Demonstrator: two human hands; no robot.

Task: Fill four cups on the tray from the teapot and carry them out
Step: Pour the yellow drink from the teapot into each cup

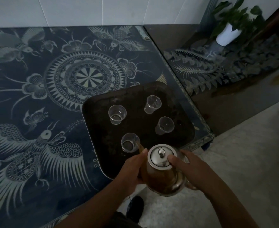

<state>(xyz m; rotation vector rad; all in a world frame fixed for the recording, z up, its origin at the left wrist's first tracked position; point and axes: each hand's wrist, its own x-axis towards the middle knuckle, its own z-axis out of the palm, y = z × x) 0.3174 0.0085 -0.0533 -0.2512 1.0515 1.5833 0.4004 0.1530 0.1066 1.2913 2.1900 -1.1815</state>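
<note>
We see everything through one wide-angle camera worn on the head, facing forward and steeply down. Closest to the lens, low in the middle, are our left hand [131, 169] and right hand [190, 170] on the brown glass teapot with a steel lid [160, 176]. Just beyond lies the dark square tray [135, 127]; the blue patterned tabletop [36, 83] stretches left and far to the white tiled wall [69, 10].

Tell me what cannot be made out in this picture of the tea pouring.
Head view only:
Handle of the brown glass teapot with steel lid: mostly hidden by the right hand.
Near edge of the dark rectangular tray: covered by teapot and left hand.
Green potted plant, top right: blurred.
</note>
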